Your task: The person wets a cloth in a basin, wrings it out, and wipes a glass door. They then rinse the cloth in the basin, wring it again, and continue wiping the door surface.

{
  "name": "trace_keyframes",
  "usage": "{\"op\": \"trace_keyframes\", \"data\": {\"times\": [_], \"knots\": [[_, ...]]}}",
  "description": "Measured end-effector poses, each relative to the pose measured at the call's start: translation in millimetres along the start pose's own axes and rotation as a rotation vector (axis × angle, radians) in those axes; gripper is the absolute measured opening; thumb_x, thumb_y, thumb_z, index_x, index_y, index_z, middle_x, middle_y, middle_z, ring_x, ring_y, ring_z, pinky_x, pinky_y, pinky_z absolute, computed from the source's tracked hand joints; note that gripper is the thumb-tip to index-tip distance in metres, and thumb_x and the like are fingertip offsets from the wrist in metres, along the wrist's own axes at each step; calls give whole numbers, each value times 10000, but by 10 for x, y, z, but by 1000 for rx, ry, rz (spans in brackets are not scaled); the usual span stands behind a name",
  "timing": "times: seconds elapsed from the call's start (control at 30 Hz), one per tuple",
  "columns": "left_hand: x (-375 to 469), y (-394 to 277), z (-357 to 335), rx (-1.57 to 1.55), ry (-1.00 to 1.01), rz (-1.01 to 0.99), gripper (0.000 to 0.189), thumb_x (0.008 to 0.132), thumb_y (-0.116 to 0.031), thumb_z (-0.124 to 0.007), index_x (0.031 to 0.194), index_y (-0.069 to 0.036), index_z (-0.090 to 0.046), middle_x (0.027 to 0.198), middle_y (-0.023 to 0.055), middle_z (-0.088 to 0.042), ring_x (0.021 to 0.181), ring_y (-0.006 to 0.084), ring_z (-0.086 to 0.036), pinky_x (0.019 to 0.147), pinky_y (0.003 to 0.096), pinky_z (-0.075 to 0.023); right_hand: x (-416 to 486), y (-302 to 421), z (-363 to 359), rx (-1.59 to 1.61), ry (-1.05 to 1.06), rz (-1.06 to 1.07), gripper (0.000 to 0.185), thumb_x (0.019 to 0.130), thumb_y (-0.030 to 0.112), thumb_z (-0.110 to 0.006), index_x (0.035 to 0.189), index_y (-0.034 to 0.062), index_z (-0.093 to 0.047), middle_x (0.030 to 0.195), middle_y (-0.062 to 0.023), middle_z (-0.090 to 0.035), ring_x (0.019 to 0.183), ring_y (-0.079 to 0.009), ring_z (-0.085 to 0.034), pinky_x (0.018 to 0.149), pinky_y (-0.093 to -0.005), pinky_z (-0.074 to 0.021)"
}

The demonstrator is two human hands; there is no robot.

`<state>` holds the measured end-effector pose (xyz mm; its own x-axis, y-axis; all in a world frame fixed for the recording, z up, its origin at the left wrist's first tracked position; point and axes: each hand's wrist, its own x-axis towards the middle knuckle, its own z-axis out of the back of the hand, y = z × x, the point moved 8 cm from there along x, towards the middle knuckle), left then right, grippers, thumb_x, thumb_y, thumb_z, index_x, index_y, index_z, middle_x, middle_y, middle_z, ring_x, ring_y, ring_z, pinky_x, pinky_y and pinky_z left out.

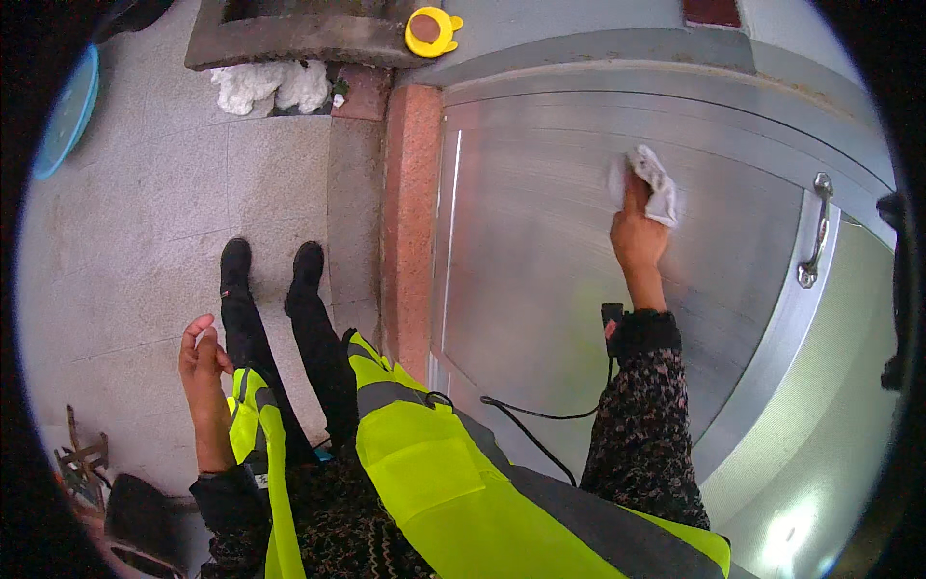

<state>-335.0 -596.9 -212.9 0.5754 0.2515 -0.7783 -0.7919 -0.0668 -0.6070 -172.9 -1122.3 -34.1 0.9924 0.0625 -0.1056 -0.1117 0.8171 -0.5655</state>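
A white cloth (655,189) is bunched in my right hand (639,235), pressed against a grey metal door panel (535,239). Part of the cloth looks blurred, and my fingertips are partly hidden by it. To the right of that hand, a chrome pull handle (816,230) is fixed to the door's edge. My left hand (202,354) hangs free over the tiled floor, near the yellow reflective vest (427,463), its fingers loosely curled and apart with nothing in them.
A reddish stone post (411,217) borders the door. Ahead stands a dark stone ledge (304,43) with a yellow object (432,32) on it and white crumpled material (271,85) below. A blue basin (72,116) lies far left. A black cable (542,415) hangs by my right sleeve.
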Motion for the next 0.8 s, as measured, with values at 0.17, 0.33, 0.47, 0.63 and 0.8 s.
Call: {"op": "trace_keyframes", "data": {"times": [0.17, 0.33, 0.47, 0.63, 0.8], "knots": [[83, -93, -12, 26, 32, -32, 274, 830, -296, -495, 1017, -101, -543, 549, -4, -445, 498, 53, -406, 483, 186, -323, -3, -539, 834, -156, -222, -128, 667, 638, 14, -501, 1273, 121, -331, 1304, -91, -346, 1225, -271, -277, 1015, -382, -183], [114, -116, -115, -43, 71, -37, 274, 825, -289, -505, 1013, -92, -537, 558, -8, -438, 504, 56, -404, 477, 184, -314, 250, -841, 1310, -374, -416, -218, 572, 710, 172, -510, 1247, 67, -341, 1305, -112, -322, 1209, -330, -259, 992, -435, -213], [121, -128, -203, -44, 74, -36, 265, 824, -284, -512, 1003, -91, -538, 565, -13, -440, 504, 51, -397, 477, 180, -304, 394, -756, 1042, -337, -457, -242, 585, 714, 180, -520, 1247, 36, -326, 1303, -159, -310, 1212, -324, -260, 1000, -428, -189], [113, -100, -258, -22, 79, 8, 256, 823, -281, -519, 999, -96, -535, 560, -13, -445, 499, 51, -394, 473, 178, -299, 352, -318, 247, -49, -147, -61, 602, 691, 129, -533, 1251, 49, -330, 1314, -136, -306, 1227, -314, -244, 1004, -419, -176], [143, -152, -164, -51, 48, -20, 274, 824, -303, -511, 998, -93, -536, 549, -11, -439, 497, 54, -398, 482, 187, -315, 290, -1, -12, -70, 21, 109, 619, 647, 47, -509, 1247, 93, -364, 1291, -81, -360, 1221, -284, -261, 1009, -387, -191]]}}
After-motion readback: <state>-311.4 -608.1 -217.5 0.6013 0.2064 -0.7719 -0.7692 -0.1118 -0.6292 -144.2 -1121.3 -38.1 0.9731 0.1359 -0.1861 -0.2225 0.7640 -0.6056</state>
